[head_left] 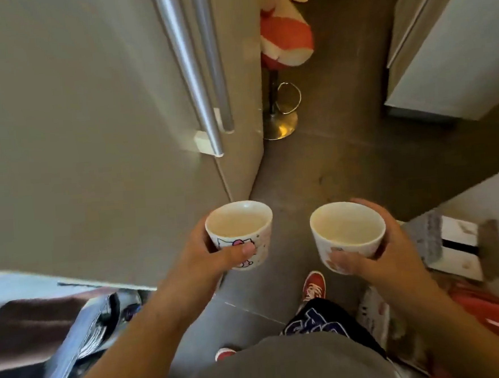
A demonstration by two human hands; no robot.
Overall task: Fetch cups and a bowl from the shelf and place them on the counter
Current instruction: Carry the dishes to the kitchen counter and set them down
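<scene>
While held, unlettered cartoon cups point(240, 234)

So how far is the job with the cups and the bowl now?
Fetched: two cups. The left hand holds one cup, the right hand holds the other cup, both upright above the floor. Left: setting them on a counter and fetching the bowl, which is not in view.

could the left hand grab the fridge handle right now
Probably not as things stand. The left hand is already wrapped around a cartoon-print cup, so it has no free fingers. The fridge handle itself has nothing in front of it; the cup would need setting down first.
</scene>
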